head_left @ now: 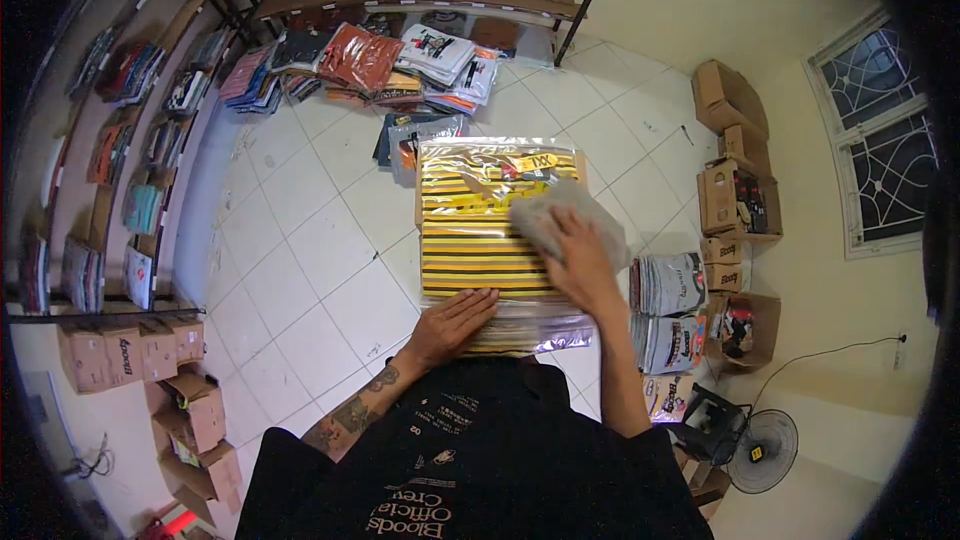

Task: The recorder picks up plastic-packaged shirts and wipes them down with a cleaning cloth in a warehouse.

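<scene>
In front of me lies a yellow and black striped shirt (480, 255), folded flat inside a clear plastic bag with a yellow size sticker (537, 162) near its top. My left hand (455, 325) rests flat on the near left edge of the bag, fingers stretched out. A grey cloth (545, 225) is under my right hand (580, 255), which presses it on the bag's right side; part of the cloth hangs past the bag's edge. More bagged garments (520, 338) show beneath the striped one, close to my body.
Bagged shirts (365, 55) are heaped on the tiled floor (310, 230) ahead. Shelves (110, 120) of folded garments line the left wall. Garment stacks (668, 285) and cardboard boxes (725, 195) stand at right, with a fan (762, 452) nearer. More boxes (190, 410) sit at lower left.
</scene>
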